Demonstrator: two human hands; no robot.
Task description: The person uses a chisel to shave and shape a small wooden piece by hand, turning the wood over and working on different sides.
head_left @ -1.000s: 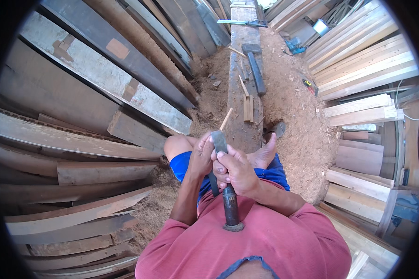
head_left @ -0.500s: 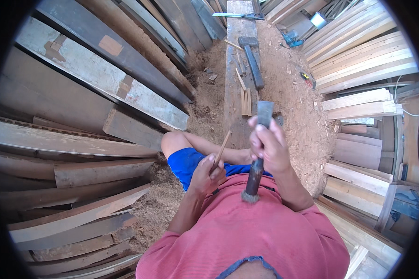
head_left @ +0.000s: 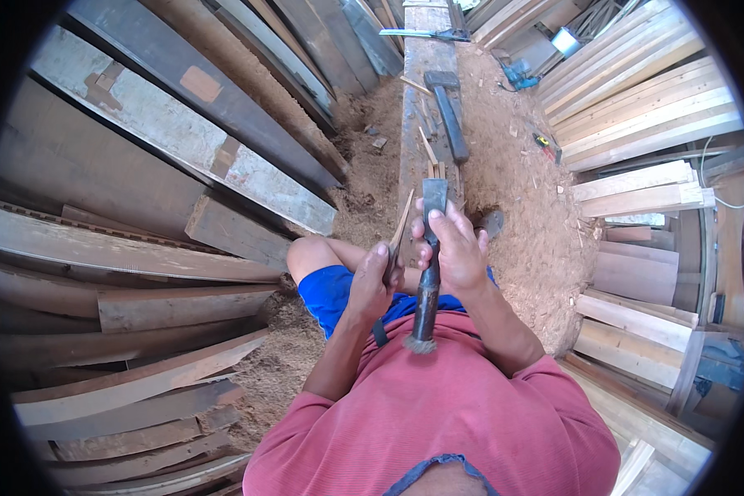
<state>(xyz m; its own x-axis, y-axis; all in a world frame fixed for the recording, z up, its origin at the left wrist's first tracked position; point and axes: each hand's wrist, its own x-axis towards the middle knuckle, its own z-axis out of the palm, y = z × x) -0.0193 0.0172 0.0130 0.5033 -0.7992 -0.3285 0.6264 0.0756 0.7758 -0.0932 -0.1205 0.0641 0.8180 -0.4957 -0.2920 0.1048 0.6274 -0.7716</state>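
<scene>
In my left hand (head_left: pixel 374 283) is a thin, pointed wooden stick (head_left: pixel 402 225), its tip directed away from me. My right hand (head_left: pixel 456 252) grips a wide chisel (head_left: pixel 426 299) by its upper part. The flat steel blade points away from me, and the dark handle with its frayed butt end reaches back over my waist. Stick and blade are close side by side; whether they touch I cannot tell. Past the blade, short wood strips (head_left: pixel 436 169) lie on the plank bench (head_left: pixel 416 70), partly hidden by the chisel.
A mallet (head_left: pixel 448 120) with a dark handle lies on the bench, with a saw (head_left: pixel 426 34) farther off. Boards (head_left: pixel 140 149) lean at the left. Stacked lumber (head_left: pixel 636 91) stands at the right, near a blue power tool (head_left: pixel 519 74). Sawdust (head_left: pixel 537 215) covers the ground.
The chisel has swung left and forward-lower in my right hand, its blade now beside the stick. My left hand has risen slightly away from me, with the stick more upright.
</scene>
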